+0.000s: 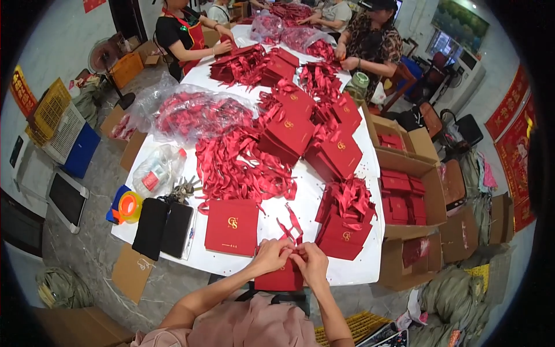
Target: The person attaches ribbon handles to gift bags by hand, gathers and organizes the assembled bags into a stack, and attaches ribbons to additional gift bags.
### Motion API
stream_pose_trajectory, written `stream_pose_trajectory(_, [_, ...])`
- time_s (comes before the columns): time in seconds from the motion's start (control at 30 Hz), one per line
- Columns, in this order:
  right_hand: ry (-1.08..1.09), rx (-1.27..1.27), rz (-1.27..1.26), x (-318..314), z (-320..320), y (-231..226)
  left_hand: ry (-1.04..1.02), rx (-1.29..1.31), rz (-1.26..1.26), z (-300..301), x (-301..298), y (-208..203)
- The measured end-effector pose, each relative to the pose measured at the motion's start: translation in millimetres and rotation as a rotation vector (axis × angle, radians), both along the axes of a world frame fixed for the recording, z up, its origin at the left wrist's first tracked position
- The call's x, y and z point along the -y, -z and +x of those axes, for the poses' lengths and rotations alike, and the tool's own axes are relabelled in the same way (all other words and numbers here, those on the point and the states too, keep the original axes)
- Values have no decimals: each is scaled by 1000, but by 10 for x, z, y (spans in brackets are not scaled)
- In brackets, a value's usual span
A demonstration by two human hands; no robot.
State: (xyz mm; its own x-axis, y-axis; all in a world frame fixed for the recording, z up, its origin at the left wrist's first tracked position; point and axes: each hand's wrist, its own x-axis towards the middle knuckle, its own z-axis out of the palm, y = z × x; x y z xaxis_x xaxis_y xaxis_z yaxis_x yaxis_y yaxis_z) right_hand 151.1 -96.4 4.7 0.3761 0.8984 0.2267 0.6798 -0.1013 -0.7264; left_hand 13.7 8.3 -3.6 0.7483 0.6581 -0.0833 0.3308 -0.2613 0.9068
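One red bag (278, 281), at the near edge of the table (357, 273). Left hand (273, 255) and right hand (313, 263), narrowed, pinching red ribbon (296, 230) above it (fingertips close together). Left: flat red stack (231, 234). Right: ribboned bags (341, 240).

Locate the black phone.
In the head view, the black phone lies at the near left of the white table, between a black pouch and a flat red bag.

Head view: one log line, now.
left hand: at far edge of red bag | right hand: same edge | red ribbon: beyond hands | bag stack: right
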Motion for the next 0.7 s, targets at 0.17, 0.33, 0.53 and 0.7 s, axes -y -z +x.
stream_pose_trajectory(0.17, [-71,-35,-52,32,136,-52,25,0,-9,-18,-23,-20])
stream_pose_trajectory(0.33, [-287,-201,-228,70,446,-96,118,54,176,-73,12,-5])
stream_pose_trajectory(0.53, [-472,-576,-464,-64,611,63,130,70,604,-91,230,-107])
stream_pose_trajectory(0.7, [-487,-826,-424,-201,653,154,61,215,731,-69,171,-146])
